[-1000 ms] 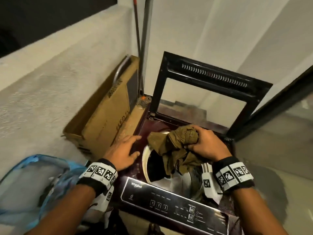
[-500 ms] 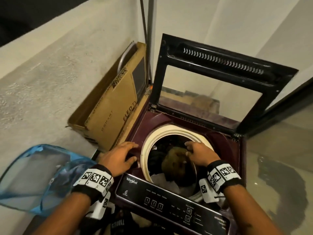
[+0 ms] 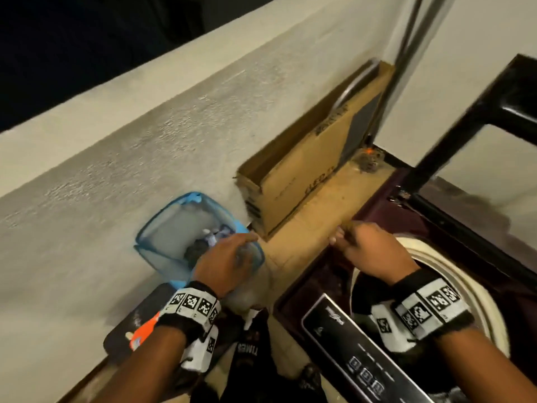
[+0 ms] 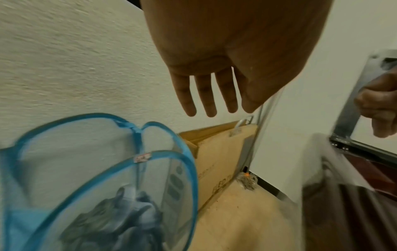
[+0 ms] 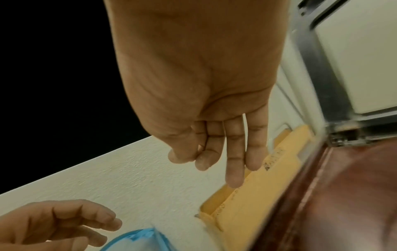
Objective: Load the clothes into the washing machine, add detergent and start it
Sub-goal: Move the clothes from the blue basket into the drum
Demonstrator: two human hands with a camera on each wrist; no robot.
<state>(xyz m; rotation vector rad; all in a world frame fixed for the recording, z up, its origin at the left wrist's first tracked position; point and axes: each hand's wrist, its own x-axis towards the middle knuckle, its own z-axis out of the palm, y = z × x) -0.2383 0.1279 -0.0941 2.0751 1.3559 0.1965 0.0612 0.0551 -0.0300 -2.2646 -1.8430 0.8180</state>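
A blue mesh laundry basket (image 3: 162, 228) (image 4: 86, 129) stands on the floor by the wall, left of the maroon washing machine (image 3: 374, 216). Dark clothes (image 3: 200, 248) (image 4: 120, 219) lie at its bottom. My left hand (image 3: 241, 248) (image 4: 214, 112) hovers over the basket's near rim with straight fingers and holds nothing. My right hand (image 3: 340, 239) (image 5: 214, 166) is above the machine's left edge, fingers loose and empty. The cream drum rim (image 3: 453, 257) shows behind the right wrist, and the black-framed lid (image 3: 494, 97) stands raised. What lies in the drum is hidden.
A flat cardboard box (image 3: 302, 175) leans against the low plastered wall (image 3: 116, 170) between basket and machine. The control panel (image 3: 348, 338) is at the machine's near edge. A dark cloth (image 3: 250, 359) and a black item with orange (image 3: 136, 330) lie on the floor below.
The brown garment went from my right hand into the drum. Since then the view swung left, my left hand moved from the machine's top to over the basket, and my right hand left the drum.
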